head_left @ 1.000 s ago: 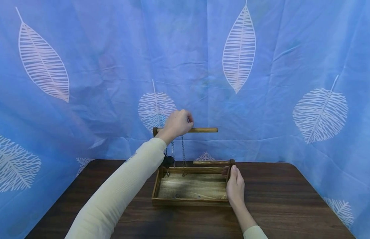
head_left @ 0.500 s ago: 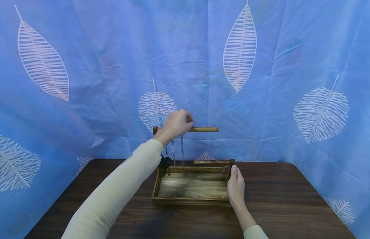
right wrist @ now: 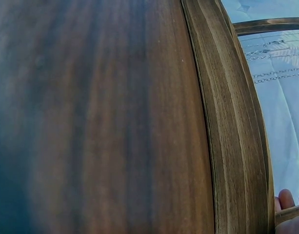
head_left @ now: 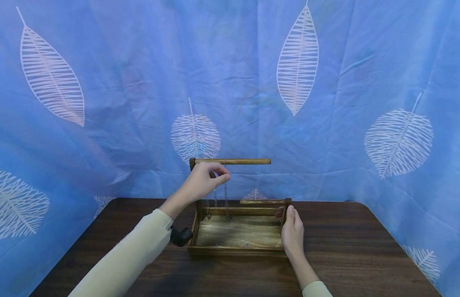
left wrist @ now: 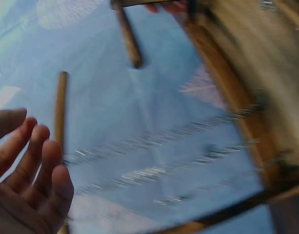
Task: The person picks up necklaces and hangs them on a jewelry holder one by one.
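Under the top bar [head_left: 248, 161], chains [head_left: 226, 194]: three hang toward the tall post [head_left: 192, 163], at eleven o'clock from the tray's middle, their ends dangling near its back edge.
Left hand [head_left: 202, 179]: also near eleven, just before the chains; my fingers bend loosely, thumb by the forefinger with a gap in the wrist view, and I see nothing held.
Right hand [head_left: 294, 233]: at three o'clock, curled round the short post [head_left: 288, 201], thumb outside, fingertips inside.
Tray [head_left: 237, 251]: below the bars; tiny shiny bits [head_left: 247, 245] lie near its front edge, six o'clock, too small to name.
Lower bar [head_left: 265, 202]: toward one o'clock, its loose end pointing to nine.
Snag risk: a knuckle or the black piece [head_left: 181, 236] on my left wrist could hook a chain and tangle it.
Tip risk: if my right hand slackened, a tug could shift everything across the table [head_left: 345, 247].
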The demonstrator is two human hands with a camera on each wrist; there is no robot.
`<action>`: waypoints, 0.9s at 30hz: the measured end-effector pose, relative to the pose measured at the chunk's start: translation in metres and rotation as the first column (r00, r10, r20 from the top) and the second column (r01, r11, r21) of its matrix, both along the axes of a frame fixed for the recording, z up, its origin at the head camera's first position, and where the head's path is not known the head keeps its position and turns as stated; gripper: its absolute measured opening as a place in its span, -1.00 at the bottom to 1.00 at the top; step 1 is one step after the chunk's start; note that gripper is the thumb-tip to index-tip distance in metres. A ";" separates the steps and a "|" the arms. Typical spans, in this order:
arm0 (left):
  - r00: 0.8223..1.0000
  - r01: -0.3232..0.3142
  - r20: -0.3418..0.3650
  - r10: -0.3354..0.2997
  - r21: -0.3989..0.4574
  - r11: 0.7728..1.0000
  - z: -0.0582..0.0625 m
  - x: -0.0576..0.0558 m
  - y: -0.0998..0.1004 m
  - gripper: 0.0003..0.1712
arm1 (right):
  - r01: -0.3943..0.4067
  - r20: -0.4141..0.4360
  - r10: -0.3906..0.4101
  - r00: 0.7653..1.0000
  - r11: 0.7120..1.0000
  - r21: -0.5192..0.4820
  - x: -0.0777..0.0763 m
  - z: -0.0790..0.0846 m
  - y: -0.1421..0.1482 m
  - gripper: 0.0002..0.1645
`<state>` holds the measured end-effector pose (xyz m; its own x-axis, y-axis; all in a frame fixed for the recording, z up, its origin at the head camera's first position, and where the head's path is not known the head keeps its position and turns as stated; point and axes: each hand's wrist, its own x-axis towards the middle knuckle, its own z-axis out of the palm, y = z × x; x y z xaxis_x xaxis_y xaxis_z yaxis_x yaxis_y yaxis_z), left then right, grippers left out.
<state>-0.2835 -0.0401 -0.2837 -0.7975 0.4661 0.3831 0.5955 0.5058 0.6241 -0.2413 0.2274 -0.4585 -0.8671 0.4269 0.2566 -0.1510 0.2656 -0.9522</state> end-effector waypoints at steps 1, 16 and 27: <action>1.000 0.009 0.026 -0.010 0.011 1.000 -0.008 0.001 -0.005 -0.89 | -0.001 0.001 0.001 1.000 1.000 -0.002 0.000 0.000 0.000 -0.20; 0.974 0.102 0.219 -0.067 -0.154 0.983 -0.139 0.006 -0.036 -0.88 | -0.038 0.035 0.039 0.999 0.999 -0.017 0.003 -0.003 -0.001 -0.20; 0.983 0.137 0.158 -0.097 -0.265 0.954 -0.160 0.004 -0.035 -0.90 | -0.027 0.007 0.027 1.000 0.999 -0.038 0.001 0.000 -0.001 -0.16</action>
<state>-0.2793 -0.0754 -0.4439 -0.7676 0.6305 0.1151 0.5766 0.6008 0.5536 -0.2406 0.2269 -0.4589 -0.8802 0.4127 0.2344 -0.1507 0.2253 -0.9626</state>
